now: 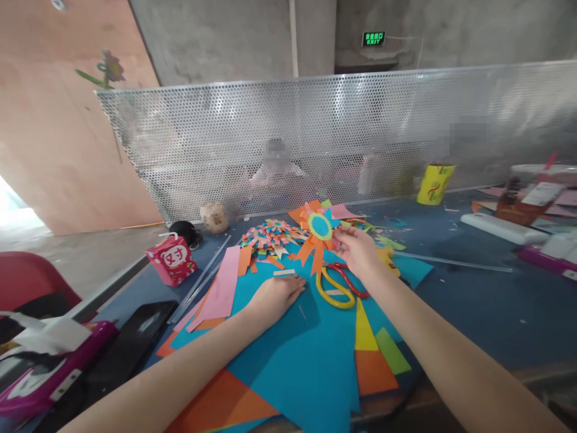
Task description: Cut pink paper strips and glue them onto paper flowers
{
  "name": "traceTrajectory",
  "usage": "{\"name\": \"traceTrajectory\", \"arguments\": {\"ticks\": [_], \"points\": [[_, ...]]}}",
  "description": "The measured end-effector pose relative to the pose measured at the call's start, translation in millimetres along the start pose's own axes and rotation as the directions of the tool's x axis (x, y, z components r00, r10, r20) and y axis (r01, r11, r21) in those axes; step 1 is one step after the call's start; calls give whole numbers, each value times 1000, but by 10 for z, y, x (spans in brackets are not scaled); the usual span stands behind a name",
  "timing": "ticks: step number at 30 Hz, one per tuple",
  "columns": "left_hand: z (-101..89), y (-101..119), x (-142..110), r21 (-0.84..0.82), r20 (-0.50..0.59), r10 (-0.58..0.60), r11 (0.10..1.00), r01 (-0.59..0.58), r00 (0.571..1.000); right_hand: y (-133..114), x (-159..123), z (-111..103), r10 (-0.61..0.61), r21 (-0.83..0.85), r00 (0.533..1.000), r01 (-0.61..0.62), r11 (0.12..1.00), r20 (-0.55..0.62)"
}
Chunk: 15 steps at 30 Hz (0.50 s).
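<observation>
My right hand [354,246] pinches the edge of a paper rosette [321,226], which has a blue centre, a yellow scalloped ring and orange tails. It is held up above the worktop. Resting palm-down on blue paper [288,361], my left hand [278,294] holds nothing visible, its fingers stretched out close to a short white strip [283,272]. Scissors with red and yellow handles [336,288] lie just under the rosette; their blades are mostly hidden. Behind, a heap of multicoloured paper rosettes [273,234] sits on the paper.
Pink [223,282] and orange sheets [225,400] stick out around the blue paper. A red box [171,258], a black phone [135,337] and a purple power strip [90,343] are at left. A yellow can [435,183] stands by the perforated metal screen [216,126]; a person sits beyond.
</observation>
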State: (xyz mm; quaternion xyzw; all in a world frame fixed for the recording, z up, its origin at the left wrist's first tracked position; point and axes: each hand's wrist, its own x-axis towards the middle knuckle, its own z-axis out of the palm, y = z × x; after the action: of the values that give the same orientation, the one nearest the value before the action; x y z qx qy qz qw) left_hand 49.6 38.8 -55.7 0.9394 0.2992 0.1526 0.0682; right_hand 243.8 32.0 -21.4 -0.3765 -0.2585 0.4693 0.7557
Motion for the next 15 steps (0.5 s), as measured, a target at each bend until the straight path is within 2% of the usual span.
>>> {"name": "traceTrajectory", "arguments": {"ticks": [5,8,10,13,15], "points": [[-46,135,-138,1,71,214,977,-215,974,15,-2,10,-4,4,1000,4,1000,-14],[-122,188,-274,-64,59,321,946,-317,945,10,-8,18,-7,3,1000,7,1000,-15],[-162,178,-325,-89,-1,291,953,-290,957,8,-16,26,-11,4,1000,11,1000,-10],[-182,116,-294,-98,-99,139,984,-148,985,15,-24,30,-12,4,1000,12,1000,-3],[-173,88,-230,-103,-127,96,989,-109,987,24,-20,23,-11,3,1000,11,1000,-4]]}}
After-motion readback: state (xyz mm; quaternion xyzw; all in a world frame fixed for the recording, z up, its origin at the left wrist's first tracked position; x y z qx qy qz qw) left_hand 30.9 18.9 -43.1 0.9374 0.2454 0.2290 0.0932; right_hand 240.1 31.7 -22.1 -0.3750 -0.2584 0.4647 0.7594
